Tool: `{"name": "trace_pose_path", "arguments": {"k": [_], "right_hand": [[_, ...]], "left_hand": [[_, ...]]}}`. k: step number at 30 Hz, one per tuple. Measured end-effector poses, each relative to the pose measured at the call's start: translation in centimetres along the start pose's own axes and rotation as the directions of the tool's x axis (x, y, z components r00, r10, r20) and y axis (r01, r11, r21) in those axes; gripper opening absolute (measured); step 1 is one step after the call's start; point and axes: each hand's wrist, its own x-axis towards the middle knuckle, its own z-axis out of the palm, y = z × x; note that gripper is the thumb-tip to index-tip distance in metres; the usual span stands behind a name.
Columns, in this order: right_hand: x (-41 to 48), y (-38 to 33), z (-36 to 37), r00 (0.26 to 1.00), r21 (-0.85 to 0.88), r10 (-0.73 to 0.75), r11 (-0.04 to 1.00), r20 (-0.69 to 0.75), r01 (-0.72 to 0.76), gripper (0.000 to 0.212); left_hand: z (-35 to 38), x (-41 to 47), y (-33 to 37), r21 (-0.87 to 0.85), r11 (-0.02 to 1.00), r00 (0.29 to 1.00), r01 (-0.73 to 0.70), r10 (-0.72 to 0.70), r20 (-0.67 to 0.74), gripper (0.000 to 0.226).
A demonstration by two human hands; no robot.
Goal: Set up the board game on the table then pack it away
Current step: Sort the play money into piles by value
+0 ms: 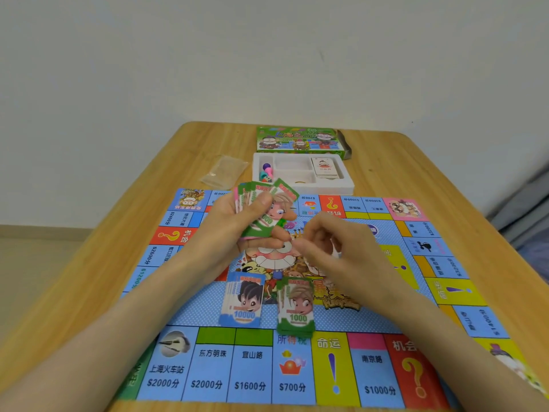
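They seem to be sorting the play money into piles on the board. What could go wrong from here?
1. The left hand grips a loose fan of bills, green and pink mixed. If the right hand pulls one, another may slip out or land on the wrong pile.
2. The green 1000 pile sits ragged, close beside the blue 10000 pile and near the right forearm. A careless sweep could mix them.
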Motion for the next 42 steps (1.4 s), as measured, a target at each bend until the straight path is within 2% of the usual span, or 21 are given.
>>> {"name": "trace_pose_path", "arguments": {"k": [4,8,14,18,20,23,25,28,30,33,42], "right_hand": [[0.2,-0.5,-0.3,0.991,0.193,0.057,0.981,-0.125,-0.032,0.027],[0.2,-0.1,-0.3,0.989,0.193,0.008,0.981,-0.145,0.021,0.011],[0.1,-0.1,-0.2,0.976,0.247,-0.023,0.966,-0.215,0.077,0.007],[0.3,-0.3,-0.6,0.954,0.253,-0.035,0.961,-0.298,0.114,0.018],[0.3,-0.5,-1.0,0.952,0.308,0.006,0.947,-0.306,0.093,0.021],[0.3,-0.8,-1.3,0.967,0.396,0.084,0.918,-0.24,0.018,0.023],[0.4,-1.0,-1.3,0.985,0.402,0.116,0.914,-0.125,-0.057,0.022],[0.3,-1.0,-0.7,0.993,0.228,0.102,0.967,0.065,-0.114,0.015],[0.2,-1.0,-0.3,0.986,0.165,0.104,0.978,0.131,-0.125,0.013],[0.1,-1.1,-0.1,0.983,0.141,0.095,0.983,0.157,-0.118,0.016],[-0.1,-0.4,0.6,0.965,0.069,0.08,0.993,0.248,-0.1,0.011]], "left_hand": [[0.3,-0.4,-0.2,0.07,0.993,0.985,0.09,-0.099,0.143,0.03],[0.7,-0.7,0.0,0.123,0.986,0.969,0.111,-0.135,0.206,0.022],[0.7,-0.7,0.0,0.091,0.99,0.972,0.112,-0.128,0.197,0.021],[0.6,-0.5,-0.2,0.068,0.995,0.982,0.076,-0.086,0.166,0.023],[0.4,-0.3,-0.2,0.043,0.998,0.992,0.04,-0.044,0.115,0.023],[0.1,0.0,-0.4,0.012,1.0,0.999,-0.01,0.01,0.043,0.024],[0.0,0.1,-0.4,0.007,0.999,0.999,-0.033,0.032,0.006,0.024],[-0.1,0.2,-0.4,0.021,0.999,0.999,-0.05,0.05,-0.007,0.025],[0.0,0.2,-0.4,0.033,0.998,0.999,-0.052,0.053,-0.007,0.026],[0.0,0.2,-0.4,0.036,0.998,0.999,-0.048,0.049,-0.007,0.027],[0.0,0.2,-0.4,0.033,0.998,0.999,-0.049,0.049,-0.01,0.028]]}}
